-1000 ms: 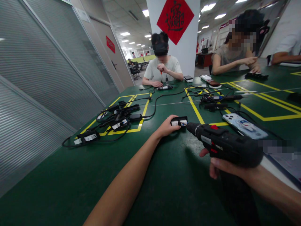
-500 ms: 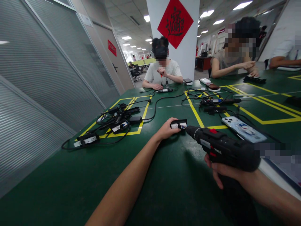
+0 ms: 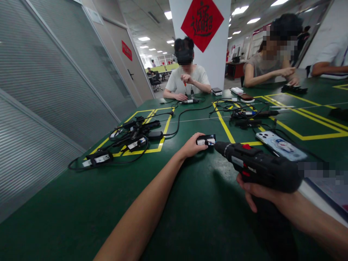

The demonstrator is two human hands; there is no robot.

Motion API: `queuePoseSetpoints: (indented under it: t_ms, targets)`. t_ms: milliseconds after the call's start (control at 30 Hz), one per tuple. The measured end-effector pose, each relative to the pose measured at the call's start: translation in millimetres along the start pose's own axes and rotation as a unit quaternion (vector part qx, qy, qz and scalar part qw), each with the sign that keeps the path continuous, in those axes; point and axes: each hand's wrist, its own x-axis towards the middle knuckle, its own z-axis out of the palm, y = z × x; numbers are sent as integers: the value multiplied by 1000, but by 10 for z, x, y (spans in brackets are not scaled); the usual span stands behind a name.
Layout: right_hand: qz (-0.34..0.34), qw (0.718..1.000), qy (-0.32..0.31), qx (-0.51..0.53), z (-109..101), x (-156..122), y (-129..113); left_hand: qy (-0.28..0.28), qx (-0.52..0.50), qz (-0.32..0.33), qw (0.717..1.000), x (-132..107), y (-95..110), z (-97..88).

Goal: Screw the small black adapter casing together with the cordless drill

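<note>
My left hand [image 3: 192, 145] is closed on a small black power adapter [image 3: 206, 139] with a white label, pinning it upright on the green table [image 3: 190, 217]. My right hand [image 3: 258, 190] grips a black cordless electric screwdriver [image 3: 258, 167] with red buttons. The screwdriver points left and its tip meets the adapter's right end.
A pile of black adapters with cables [image 3: 130, 139] lies in a yellow-taped box at the left. A phone [image 3: 280, 141] lies to the right of the screwdriver. More cables and tools [image 3: 247, 117] sit farther back. Across the table, a person [image 3: 187, 78] works with a screwdriver and another person [image 3: 272, 58] sits at the right.
The hands, adapter and screwdriver keep the same hold. The view dipped and rose slightly; my right fingers have curled closer under the screwdriver.
</note>
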Motion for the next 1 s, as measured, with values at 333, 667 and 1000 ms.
queuePoseSetpoints:
  t_ms: [333, 667, 1000]
  targets:
    - [-7, 998, 17, 68, -1, 19, 36, 13, -1, -7, 1000, 2, -16, 13]
    - [14, 996, 27, 80, 16, -29, -27, 7, -11, -2, 1000, -8, 10, 3]
    - [40, 998, 23, 45, 17, -36, -102, 6, -7, -1, 1000, -5, -5, -2]
